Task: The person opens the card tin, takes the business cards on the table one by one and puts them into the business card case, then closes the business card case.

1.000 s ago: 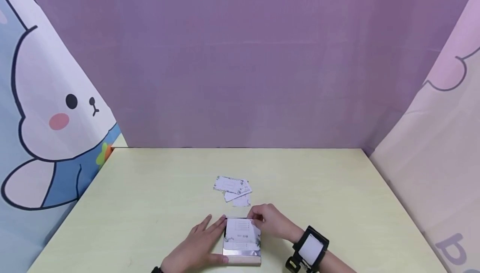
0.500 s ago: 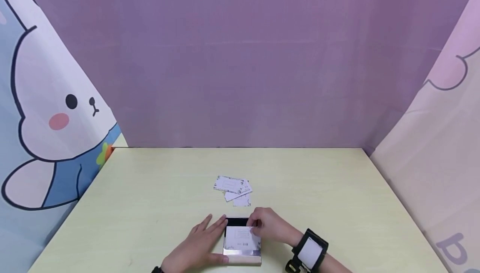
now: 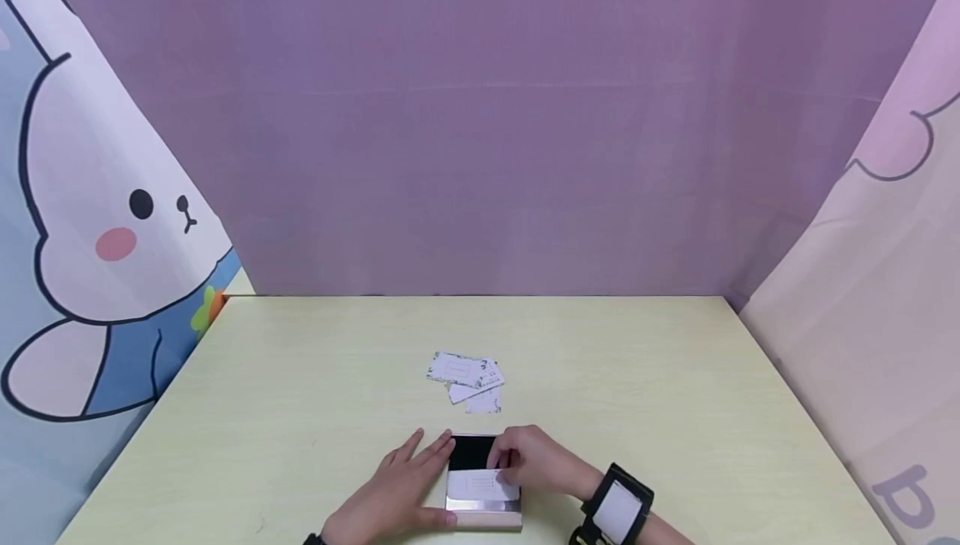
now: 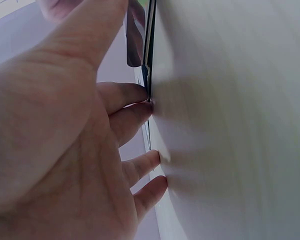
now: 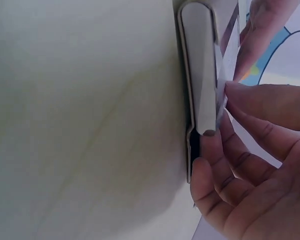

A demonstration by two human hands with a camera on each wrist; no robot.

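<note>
A small silver card case (image 3: 483,518) lies open near the table's front edge, its black inside (image 3: 471,451) showing at the far end. A white printed card (image 3: 480,487) lies over the near half of the case. My right hand (image 3: 525,462) pinches this card at its right edge, fingers curled over it (image 5: 255,105). On the other side, my left hand (image 3: 408,482) rests flat beside the case, straight fingers (image 4: 140,107) against its left edge (image 4: 149,60) and thumb at the front corner. In the right wrist view the case (image 5: 197,65) stands edge-on.
Several loose white cards (image 3: 467,377) lie in a small heap just beyond the case. The pale yellow-green table (image 3: 637,378) is walled by a purple backdrop (image 3: 480,128) and cartoon-print curtains at left (image 3: 90,237) and right (image 3: 885,278).
The card has slid toward me over the case, uncovering the black inside at the far end. My right hand came back with it. The left hand stayed in place.
</note>
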